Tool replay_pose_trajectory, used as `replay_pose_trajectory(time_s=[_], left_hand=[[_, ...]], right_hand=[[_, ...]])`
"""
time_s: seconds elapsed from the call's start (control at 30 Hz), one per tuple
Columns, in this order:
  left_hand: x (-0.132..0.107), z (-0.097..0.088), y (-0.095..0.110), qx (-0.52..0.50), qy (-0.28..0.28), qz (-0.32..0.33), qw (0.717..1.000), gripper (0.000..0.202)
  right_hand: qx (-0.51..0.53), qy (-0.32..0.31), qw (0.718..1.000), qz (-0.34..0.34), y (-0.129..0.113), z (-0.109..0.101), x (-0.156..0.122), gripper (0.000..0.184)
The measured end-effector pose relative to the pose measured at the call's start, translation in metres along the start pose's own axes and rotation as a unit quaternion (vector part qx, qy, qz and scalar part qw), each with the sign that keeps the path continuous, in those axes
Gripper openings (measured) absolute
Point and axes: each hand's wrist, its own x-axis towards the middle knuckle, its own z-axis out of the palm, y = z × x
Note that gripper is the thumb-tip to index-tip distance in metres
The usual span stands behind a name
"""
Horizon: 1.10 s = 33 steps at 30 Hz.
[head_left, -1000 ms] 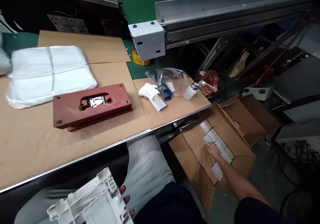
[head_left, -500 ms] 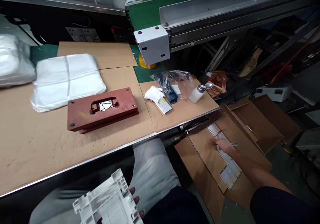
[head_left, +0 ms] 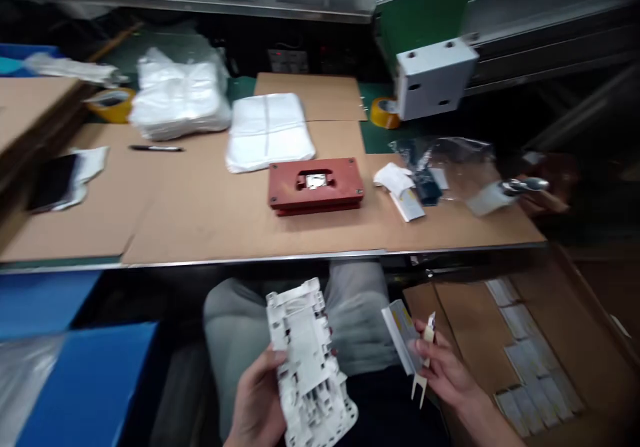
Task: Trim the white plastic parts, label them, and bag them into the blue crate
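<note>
My left hand [head_left: 257, 400] is closed round a white moulded plastic part [head_left: 307, 357], held upright over my lap below the table edge. My right hand [head_left: 443, 367] grips a small flat white packet [head_left: 403, 327] together with a thin pale forked strip [head_left: 423, 360], just to the right of the plastic part. The two hands are close but apart. On the table above lies a red metal fixture block [head_left: 316, 185] with a recess in its middle.
An open cardboard box [head_left: 450, 300] with several small white packets [head_left: 535, 374] sits at lower right. White bagged stacks [head_left: 267, 130], a tape roll [head_left: 383, 110], loose packets and a dispenser bottle [head_left: 493, 197] lie on the table. A blue bin [head_left: 83, 380] is at lower left.
My right hand has left the cardboard box and come up to my lap with a packet and strip. The left hand raised the plastic part. The view swung left.
</note>
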Motion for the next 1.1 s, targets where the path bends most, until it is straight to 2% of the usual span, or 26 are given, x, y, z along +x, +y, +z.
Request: replay_pose_trajectory(time_s=[0.07, 0.17, 0.23, 0.3, 0.43, 0.57, 0.63, 0.7, 0.77, 0.9, 1.0, 1.07, 1.1], left_hand=[[-0.002, 0.0, -0.002, -0.011, 0.028, 0.043, 0.999, 0.083], [-0.009, -0.003, -0.005, -0.003, 0.059, 0.099, 0.993, 0.082], [-0.015, -0.008, -0.009, 0.008, 0.063, 0.123, 0.99, 0.074], [-0.019, -0.012, -0.014, 0.021, 0.061, 0.137, 0.989, 0.065], [-0.021, -0.022, -0.021, 0.024, 0.054, 0.139, 0.989, 0.056], [-0.021, -0.029, -0.021, 0.011, 0.023, 0.129, 0.991, 0.061], [-0.021, -0.03, -0.019, -0.006, 0.005, 0.122, 0.993, 0.063], [-0.021, -0.03, -0.019, -0.021, -0.011, 0.109, 0.994, 0.065], [-0.02, -0.028, -0.02, -0.024, -0.026, 0.093, 0.995, 0.064], [-0.016, -0.029, -0.021, -0.016, -0.046, 0.068, 0.996, 0.059], [-0.015, -0.032, -0.019, 0.002, -0.057, 0.048, 0.997, 0.059], [-0.017, -0.034, -0.017, 0.017, -0.057, 0.046, 0.997, 0.061], [-0.019, -0.035, -0.017, 0.051, -0.044, 0.064, 0.996, 0.064]], right_hand=[[-0.014, -0.078, 0.997, 0.025, 0.003, 0.041, -0.008, 0.056], [-0.076, -0.21, 0.974, 0.026, -0.006, 0.093, -0.017, 0.04], [-0.134, -0.262, 0.956, 0.019, -0.012, 0.118, -0.02, 0.032], [-0.188, -0.276, 0.942, 0.023, -0.014, 0.132, -0.02, 0.031], [-0.219, -0.273, 0.936, 0.031, -0.006, 0.137, -0.018, 0.035], [-0.247, -0.265, 0.932, 0.031, 0.0, 0.137, -0.018, 0.036], [-0.289, -0.227, 0.93, -0.012, 0.001, 0.139, -0.018, 0.036], [-0.324, -0.159, 0.93, -0.069, 0.003, 0.142, -0.019, 0.037], [-0.32, -0.132, 0.935, -0.083, 0.004, 0.146, -0.017, 0.042], [-0.253, -0.191, 0.948, 0.007, 0.004, 0.147, -0.011, 0.06], [-0.19, -0.246, 0.944, 0.109, 0.006, 0.143, -0.009, 0.062], [-0.161, -0.264, 0.942, 0.127, 0.009, 0.142, -0.009, 0.06], [-0.163, -0.258, 0.946, 0.111, 0.011, 0.143, -0.01, 0.057]])
